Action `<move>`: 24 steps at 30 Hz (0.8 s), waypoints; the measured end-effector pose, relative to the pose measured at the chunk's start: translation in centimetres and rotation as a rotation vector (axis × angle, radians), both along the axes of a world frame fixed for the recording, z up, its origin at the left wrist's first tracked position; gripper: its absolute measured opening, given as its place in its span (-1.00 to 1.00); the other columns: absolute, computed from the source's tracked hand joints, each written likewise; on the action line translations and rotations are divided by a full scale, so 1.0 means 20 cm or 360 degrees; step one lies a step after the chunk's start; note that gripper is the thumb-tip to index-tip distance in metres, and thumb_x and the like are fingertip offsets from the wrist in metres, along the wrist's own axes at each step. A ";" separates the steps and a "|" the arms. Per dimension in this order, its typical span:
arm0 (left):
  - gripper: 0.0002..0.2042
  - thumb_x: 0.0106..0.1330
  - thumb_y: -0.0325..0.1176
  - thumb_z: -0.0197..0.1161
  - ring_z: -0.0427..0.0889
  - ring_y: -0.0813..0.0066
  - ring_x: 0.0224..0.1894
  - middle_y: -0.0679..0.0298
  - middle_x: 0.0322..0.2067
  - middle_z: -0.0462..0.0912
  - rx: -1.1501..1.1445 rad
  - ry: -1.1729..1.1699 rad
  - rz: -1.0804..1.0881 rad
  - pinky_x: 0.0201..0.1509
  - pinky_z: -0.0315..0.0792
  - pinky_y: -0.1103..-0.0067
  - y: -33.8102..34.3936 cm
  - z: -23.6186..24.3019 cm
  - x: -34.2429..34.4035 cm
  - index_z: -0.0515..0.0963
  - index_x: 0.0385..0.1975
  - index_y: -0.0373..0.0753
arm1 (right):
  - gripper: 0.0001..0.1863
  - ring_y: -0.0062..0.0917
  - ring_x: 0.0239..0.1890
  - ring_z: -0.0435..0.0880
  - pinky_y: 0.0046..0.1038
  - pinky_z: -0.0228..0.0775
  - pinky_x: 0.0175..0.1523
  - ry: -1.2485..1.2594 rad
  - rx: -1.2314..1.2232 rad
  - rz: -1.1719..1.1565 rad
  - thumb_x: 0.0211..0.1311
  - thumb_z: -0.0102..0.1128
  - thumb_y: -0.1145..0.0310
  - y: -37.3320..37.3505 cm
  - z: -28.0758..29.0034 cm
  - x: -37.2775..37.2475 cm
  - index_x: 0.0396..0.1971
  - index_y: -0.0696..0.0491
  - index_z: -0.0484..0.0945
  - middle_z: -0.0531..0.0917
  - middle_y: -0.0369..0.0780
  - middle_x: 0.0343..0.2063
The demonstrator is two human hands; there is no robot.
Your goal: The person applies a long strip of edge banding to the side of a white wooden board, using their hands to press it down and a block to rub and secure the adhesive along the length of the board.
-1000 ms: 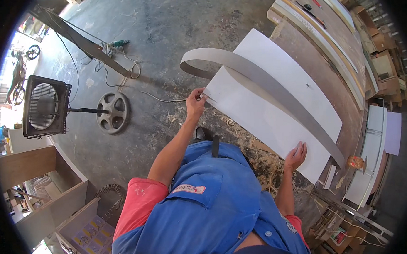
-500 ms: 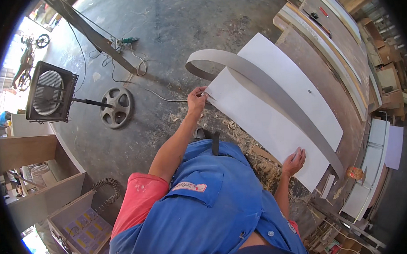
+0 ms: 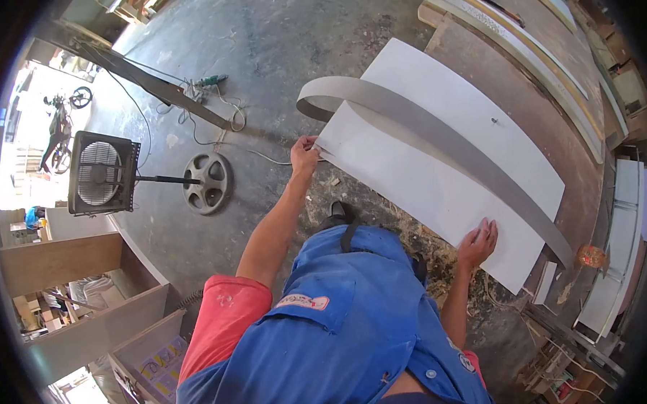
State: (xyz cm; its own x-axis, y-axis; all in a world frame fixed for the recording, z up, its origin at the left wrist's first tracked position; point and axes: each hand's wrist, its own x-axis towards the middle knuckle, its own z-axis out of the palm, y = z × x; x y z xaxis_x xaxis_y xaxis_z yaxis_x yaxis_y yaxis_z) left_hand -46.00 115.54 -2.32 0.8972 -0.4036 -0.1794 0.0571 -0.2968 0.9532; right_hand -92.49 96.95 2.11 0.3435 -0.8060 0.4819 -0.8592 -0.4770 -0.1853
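Note:
A large white panel [image 3: 439,197] lies across a brown workbench in front of me, its long near edge facing my body. My left hand [image 3: 305,157] is closed at its left corner, thumb and fingers pinching the edge. My right hand [image 3: 477,245] rests on the panel near its right end, fingers stretched out on the surface. A long grey strip [image 3: 443,139] stands on edge and arcs over the panel, curling in a loop at its far left end. Beyond it lies another white sheet [image 3: 509,143] with a curved far edge and a small dark object [image 3: 495,120] on it.
A pedestal fan [image 3: 100,173] with a round base [image 3: 208,183] stands on the left. A green power tool [image 3: 210,81] and cords lie beyond it. Long boards [image 3: 526,56] are stacked at the far right. An orange roll [image 3: 591,256] sits by the strip's right end. Wooden cabinets [image 3: 66,256] stand at left.
My view has turned slightly, so the fan and bench appear shifted. The left hand stays at the panel's corner; the right hand stays on the panel, its fingers a little more spread.

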 end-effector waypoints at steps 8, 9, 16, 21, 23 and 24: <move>-0.77 0.03 -0.68 0.20 0.60 0.53 -0.23 0.25 -0.31 0.68 -0.0058 0.0101 0.0003 -0.11 0.44 0.61 0.00 -0.05 0.02 0.60 -0.29 -0.32 | -0.59 -0.13 0.23 0.38 -0.13 0.20 0.32 0.0016 0.0055 -0.0032 0.22 0.04 0.45 0.01 -0.01 0.00 0.09 0.10 0.50 0.46 -0.03 0.16; -0.77 0.04 -0.68 0.21 0.60 0.54 -0.24 0.25 -0.31 0.68 -0.0047 0.0083 0.0012 -0.11 0.44 0.62 -0.01 -0.05 0.02 0.59 -0.28 -0.32 | -0.58 -0.14 0.23 0.37 -0.13 0.20 0.32 0.0031 0.0064 -0.0036 0.22 0.03 0.45 0.00 -0.01 0.00 0.10 0.10 0.49 0.45 -0.04 0.17; -0.76 0.06 -0.71 0.20 0.63 0.54 -0.24 0.26 -0.30 0.67 -0.0197 0.0159 -0.0094 -0.11 0.47 0.62 0.03 0.02 0.03 0.57 -0.26 -0.34 | -0.56 -0.18 0.29 0.31 -0.12 0.17 0.33 0.0087 0.0074 -0.0114 0.25 -0.02 0.42 -0.03 -0.06 0.05 0.15 0.08 0.45 0.39 -0.10 0.24; -0.73 0.23 -0.60 0.21 0.62 0.60 -0.16 0.24 -0.21 0.69 -0.0231 0.0610 -0.0536 -0.05 0.47 0.67 0.09 0.05 0.18 0.57 -0.07 -0.36 | -0.49 -0.14 0.28 0.31 -0.08 0.24 0.23 0.0267 0.0157 -0.0801 0.25 -0.10 0.42 0.00 -0.14 0.25 0.25 -0.04 0.34 0.36 -0.09 0.26; -0.71 0.23 -0.60 0.20 0.62 0.61 -0.16 0.23 -0.19 0.69 -0.0257 0.0677 -0.0747 -0.05 0.46 0.68 0.13 0.02 0.29 0.56 -0.03 -0.36 | -0.48 -0.13 0.30 0.28 -0.03 0.22 0.23 0.0337 0.0199 -0.0995 0.26 -0.10 0.37 -0.01 -0.21 0.38 0.26 -0.04 0.33 0.32 -0.10 0.28; -0.68 0.24 -0.60 0.19 0.61 0.63 -0.16 0.22 -0.18 0.68 -0.0290 0.0716 -0.0961 -0.04 0.46 0.68 0.14 0.02 0.33 0.55 0.01 -0.37 | -0.48 -0.12 0.31 0.26 0.01 0.21 0.23 0.0379 0.0238 -0.1189 0.27 -0.10 0.33 -0.01 -0.23 0.42 0.27 -0.05 0.31 0.29 -0.10 0.31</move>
